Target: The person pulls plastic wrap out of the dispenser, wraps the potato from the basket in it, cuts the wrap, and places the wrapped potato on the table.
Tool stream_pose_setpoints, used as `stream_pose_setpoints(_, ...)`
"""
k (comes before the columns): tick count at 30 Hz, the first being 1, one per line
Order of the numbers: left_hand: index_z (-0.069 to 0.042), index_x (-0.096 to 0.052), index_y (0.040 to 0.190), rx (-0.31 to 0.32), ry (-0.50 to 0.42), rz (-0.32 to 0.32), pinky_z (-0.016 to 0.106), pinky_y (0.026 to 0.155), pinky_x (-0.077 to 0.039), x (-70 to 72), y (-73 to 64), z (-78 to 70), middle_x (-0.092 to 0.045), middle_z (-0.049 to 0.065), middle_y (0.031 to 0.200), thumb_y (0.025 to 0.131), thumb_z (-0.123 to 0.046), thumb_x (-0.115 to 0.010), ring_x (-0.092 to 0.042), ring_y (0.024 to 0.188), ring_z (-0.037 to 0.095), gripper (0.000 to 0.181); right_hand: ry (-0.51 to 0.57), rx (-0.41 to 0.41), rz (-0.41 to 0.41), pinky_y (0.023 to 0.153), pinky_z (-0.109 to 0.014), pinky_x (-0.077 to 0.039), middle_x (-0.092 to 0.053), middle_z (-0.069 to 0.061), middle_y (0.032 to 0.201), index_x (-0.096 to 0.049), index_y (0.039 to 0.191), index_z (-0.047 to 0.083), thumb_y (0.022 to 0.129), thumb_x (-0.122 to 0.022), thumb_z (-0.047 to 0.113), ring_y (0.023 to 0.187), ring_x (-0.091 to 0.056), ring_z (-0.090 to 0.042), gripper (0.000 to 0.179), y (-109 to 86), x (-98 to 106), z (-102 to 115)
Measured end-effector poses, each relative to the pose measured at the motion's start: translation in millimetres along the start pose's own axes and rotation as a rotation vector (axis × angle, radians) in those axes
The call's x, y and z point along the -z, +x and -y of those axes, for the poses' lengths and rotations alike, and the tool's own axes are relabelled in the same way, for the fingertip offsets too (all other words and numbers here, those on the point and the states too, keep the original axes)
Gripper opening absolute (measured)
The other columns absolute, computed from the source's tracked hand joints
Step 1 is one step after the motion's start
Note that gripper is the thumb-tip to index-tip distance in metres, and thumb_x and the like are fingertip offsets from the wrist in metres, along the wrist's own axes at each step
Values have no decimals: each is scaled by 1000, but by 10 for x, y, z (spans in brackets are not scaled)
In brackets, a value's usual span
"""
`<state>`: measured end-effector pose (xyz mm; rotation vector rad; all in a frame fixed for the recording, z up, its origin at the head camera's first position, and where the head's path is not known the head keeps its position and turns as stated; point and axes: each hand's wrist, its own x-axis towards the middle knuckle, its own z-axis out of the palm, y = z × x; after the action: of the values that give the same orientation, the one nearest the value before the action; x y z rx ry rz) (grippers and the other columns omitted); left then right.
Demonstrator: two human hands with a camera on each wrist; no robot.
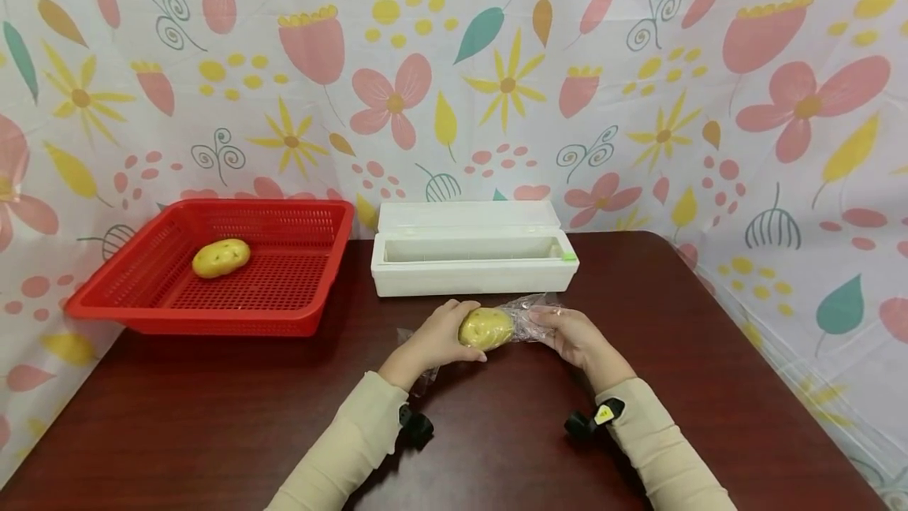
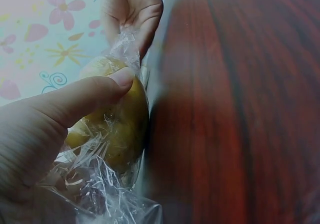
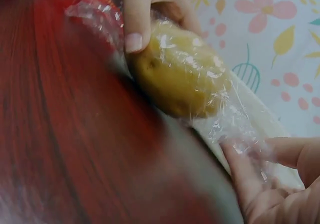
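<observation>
A yellow potato [image 1: 486, 328] is wrapped in clear plastic film [image 3: 220, 112] above the table in front of the white box. My left hand [image 1: 438, 341] grips the potato from its left end, the thumb [image 2: 107, 90] lying across it over the film. With thumb and fingers, my right hand [image 1: 573, 340] pinches the gathered film [image 1: 526, 317] at the potato's right end. More loose film [image 2: 107, 199] bunches out below the left hand in the left wrist view.
A white cling film box [image 1: 475, 277] with its lid [image 1: 468, 217] raised stands at the back middle. To the left is a red perforated basket [image 1: 230, 322] holding another potato [image 1: 221, 258]. Both stand on the dark wooden table [image 1: 496, 432], before a flowered cloth [image 1: 454, 101].
</observation>
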<state>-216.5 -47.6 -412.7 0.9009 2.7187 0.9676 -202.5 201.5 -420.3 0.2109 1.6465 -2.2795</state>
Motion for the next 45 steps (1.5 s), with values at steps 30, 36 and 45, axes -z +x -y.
stream_pose_setpoints(30, -6, -47, 138, 3, 48, 24, 33, 81, -47, -13, -14, -74, -55, 12, 114, 68, -36, -84, -54, 94, 20, 84, -385, 195, -143, 68, -18, -51, -70, 9, 89, -64, 112, -9, 94, -57, 13, 81, -62, -1, 29, -325, -610, 234)
stream_pose_setpoints(36, -6, -47, 138, 5, 46, 29, 32, 81, -47, -17, -11, -64, -55, 12, 113, 68, -37, -84, -54, 95, 20, 84, -350, 204, -104, 78, -22, -52, -71, -5, 103, -59, 118, -11, 101, -44, 32, 91, -65, -4, 49, -353, -663, 219)
stream_pose_setpoints(45, -7, -47, 138, 7, 48, 41, 33, 82, -47, -3, -9, -59, -55, 11, 115, 68, -36, -85, -54, 97, 20, 84, -621, 334, -24, 74, -21, -51, -65, -25, 111, -63, 110, -15, 90, -41, -3, 90, -61, -3, 32, -370, -662, 206)
